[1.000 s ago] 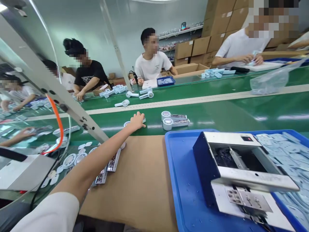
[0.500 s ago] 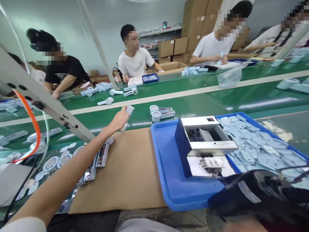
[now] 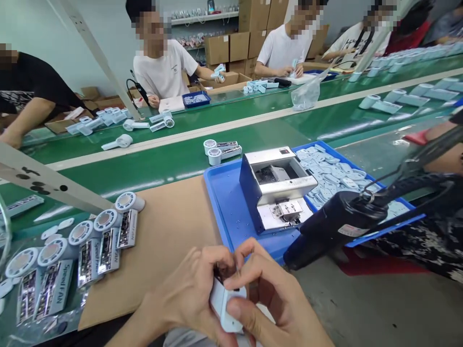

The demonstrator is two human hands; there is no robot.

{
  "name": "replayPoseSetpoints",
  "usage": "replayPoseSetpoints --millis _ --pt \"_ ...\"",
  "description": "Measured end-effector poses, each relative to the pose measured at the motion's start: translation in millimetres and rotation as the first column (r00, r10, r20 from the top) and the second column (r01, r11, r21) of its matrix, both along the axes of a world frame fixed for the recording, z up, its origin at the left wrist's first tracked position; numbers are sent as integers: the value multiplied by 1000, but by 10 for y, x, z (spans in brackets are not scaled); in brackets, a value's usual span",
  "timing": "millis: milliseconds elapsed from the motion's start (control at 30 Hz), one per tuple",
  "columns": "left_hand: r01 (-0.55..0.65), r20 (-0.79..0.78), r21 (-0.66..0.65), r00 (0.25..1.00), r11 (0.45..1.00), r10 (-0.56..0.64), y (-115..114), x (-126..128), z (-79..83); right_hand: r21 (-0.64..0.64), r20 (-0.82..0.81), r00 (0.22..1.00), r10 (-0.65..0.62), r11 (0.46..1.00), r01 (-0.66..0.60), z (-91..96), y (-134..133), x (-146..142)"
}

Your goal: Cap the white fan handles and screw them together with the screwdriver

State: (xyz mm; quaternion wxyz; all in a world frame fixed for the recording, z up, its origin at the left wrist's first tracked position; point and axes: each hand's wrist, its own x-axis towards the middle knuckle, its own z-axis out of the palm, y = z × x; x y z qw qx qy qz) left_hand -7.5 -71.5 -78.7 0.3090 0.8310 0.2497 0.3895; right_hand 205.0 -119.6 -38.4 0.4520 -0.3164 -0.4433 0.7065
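Low in front of me, above my lap, both hands are closed on one light-blue handheld fan [image 3: 217,300]. My left hand [image 3: 193,284] wraps round it from the left. My right hand [image 3: 271,294] grips its right side, the thumb pressed on the pale plastic and the fingertips bent over the top. Much of the fan is hidden by my fingers, and I cannot tell whether a loose cover is among them. Just right of my hands hangs a black electric screwdriver [image 3: 325,226], touched by neither hand.
Several open fans [image 3: 81,260] lie left on the cardboard [image 3: 173,217] and bench. A blue tray [image 3: 224,212] bears a metal screw feeder [image 3: 277,188]; pale covers [image 3: 325,168] fill another tray. Two fans [image 3: 221,152] rest on the green belt [image 3: 162,154]. Co-workers sit beyond.
My left hand has come back from over the belt to my lap with the pale piece. My right hand has joined it there. The screwdriver now hangs free; the view has turned right.
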Motion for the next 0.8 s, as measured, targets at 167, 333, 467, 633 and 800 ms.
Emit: replayPoseSetpoints --millis 167,333,467,633,800 --pt "19 74 88 997 996 -25 62 200 22 151 163 946 -280 955 257 19 124 58" --pt "-12 325 27 946 1000 2 234 271 -62 254 208 853 -478 869 425 -61 149 451" --pt "-109 376 21 922 994 93 374 337 -189 321 178 790 -587 793 517 -236 -9 804" --pt "-98 375 -27 922 995 101 380 398 -206 391 65 750 -659 708 588 -373 -5 726" --pt "-41 406 -74 911 996 68 376 418 -195 416 -97 481 -871 404 815 -217 54 418"
